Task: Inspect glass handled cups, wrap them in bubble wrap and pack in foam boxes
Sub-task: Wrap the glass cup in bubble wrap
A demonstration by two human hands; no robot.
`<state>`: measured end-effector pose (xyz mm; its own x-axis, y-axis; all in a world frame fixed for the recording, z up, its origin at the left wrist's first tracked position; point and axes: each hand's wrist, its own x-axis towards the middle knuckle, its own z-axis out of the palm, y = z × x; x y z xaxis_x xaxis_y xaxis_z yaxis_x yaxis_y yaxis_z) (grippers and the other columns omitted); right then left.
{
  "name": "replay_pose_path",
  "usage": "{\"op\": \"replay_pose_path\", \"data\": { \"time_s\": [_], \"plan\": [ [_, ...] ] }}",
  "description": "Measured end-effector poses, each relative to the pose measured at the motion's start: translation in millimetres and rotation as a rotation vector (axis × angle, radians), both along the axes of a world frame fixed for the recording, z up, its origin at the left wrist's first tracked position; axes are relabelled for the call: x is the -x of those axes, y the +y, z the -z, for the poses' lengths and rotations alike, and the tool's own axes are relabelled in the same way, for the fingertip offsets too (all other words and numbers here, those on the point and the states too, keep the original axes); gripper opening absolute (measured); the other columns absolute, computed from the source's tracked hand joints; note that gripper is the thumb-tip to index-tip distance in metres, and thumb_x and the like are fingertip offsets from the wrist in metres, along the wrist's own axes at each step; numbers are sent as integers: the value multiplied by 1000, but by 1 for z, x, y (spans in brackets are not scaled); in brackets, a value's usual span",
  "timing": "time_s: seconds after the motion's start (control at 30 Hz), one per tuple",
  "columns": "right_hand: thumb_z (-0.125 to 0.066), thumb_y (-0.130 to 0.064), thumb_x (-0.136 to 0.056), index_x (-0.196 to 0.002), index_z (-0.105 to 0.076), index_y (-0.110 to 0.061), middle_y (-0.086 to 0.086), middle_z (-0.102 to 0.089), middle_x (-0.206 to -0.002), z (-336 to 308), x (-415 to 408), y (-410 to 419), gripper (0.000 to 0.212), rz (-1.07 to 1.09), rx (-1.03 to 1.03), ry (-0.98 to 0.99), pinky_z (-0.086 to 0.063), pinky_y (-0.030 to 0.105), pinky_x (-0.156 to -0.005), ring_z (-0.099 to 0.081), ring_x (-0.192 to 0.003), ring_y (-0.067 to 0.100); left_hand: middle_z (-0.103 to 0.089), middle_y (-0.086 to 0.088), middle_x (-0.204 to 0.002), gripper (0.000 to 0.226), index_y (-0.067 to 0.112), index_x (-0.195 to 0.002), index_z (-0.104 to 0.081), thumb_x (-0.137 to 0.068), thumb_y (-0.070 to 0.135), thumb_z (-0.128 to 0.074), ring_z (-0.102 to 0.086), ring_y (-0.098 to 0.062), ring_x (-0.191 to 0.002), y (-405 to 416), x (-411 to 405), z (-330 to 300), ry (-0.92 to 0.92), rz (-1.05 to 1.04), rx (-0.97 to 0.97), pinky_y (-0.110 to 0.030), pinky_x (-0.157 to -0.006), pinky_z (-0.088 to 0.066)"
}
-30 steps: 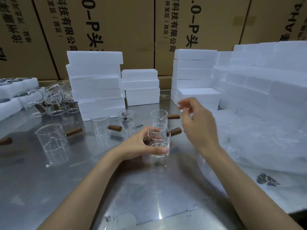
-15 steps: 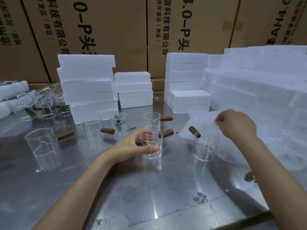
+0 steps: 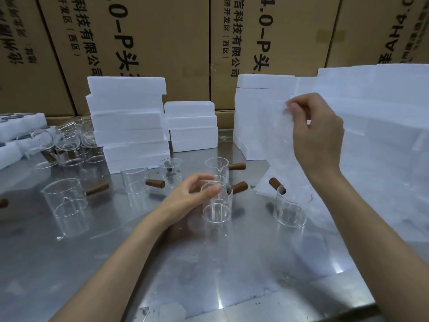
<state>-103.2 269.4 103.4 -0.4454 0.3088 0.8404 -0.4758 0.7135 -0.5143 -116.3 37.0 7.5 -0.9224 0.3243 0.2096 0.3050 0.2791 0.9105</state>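
My left hand (image 3: 192, 195) curls round a clear glass cup (image 3: 217, 205) with a brown wooden handle, standing on the steel table (image 3: 162, 263). My right hand (image 3: 316, 133) is raised at the right and pinches the top edge of a translucent bubble wrap sheet (image 3: 285, 140), which hangs down over the pile of sheets (image 3: 371, 194). Another cup (image 3: 291, 209) stands below it at the pile's edge, handle pointing back left. Several more handled cups stand around, one large (image 3: 66, 201), one behind (image 3: 217, 167). White foam boxes (image 3: 128, 119) are stacked behind.
More foam stacks stand in the middle (image 3: 191, 125) and at the right (image 3: 260, 112). A cluster of glass cups (image 3: 69, 145) sits at the far left beside foam pieces (image 3: 14, 135). Brown cardboard cartons (image 3: 162, 43) form the wall behind.
My right hand has lifted a bubble wrap sheet from the pile up to chest height. My left hand has stayed on the same cup.
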Motion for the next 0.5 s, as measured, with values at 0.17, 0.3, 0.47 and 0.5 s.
{"op": "replay_pose_path", "data": {
  "time_s": [0.17,0.3,0.47,0.5],
  "plan": [
    [-37,-17,-100,-86,-47,-27,-9,-64,-101,4,3,-39,20,-456,190,-134,-47,40,-79,-61,-101,16,-64,12,-110,75,32,-114,-56,-52,75,-61,-63,-1,-98,5,-8,-13,160,-200,-199,-10,-72,-44],
    [-43,-17,-98,-89,-52,-26,-6,-59,-119,34,2,-69,16,-598,-26,-187,-43,25,-86,-54,-104,4,-53,4,-131,118,35,-132,-40,-32,93,-60,-55,-12,-119,6,-11,-17,109,-173,-272,-20,-93,-46],
    [-44,-21,-94,-101,-61,-15,-7,-56,-100,72,1,-90,19,-598,-227,-180,-41,12,-76,-51,-90,0,-58,-4,-131,103,25,-139,-37,-52,61,-77,-53,-21,-125,8,-7,-23,28,-97,-373,-45,-110,-36],
    [-44,-24,-94,-104,-60,-19,-10,-57,-100,73,0,-91,19,-611,-198,-193,-40,12,-77,-52,-91,0,-64,-4,-121,89,22,-135,-42,-57,51,-76,-57,-22,-120,7,-5,-23,4,-81,-428,-46,-108,-39]
  ]
}}
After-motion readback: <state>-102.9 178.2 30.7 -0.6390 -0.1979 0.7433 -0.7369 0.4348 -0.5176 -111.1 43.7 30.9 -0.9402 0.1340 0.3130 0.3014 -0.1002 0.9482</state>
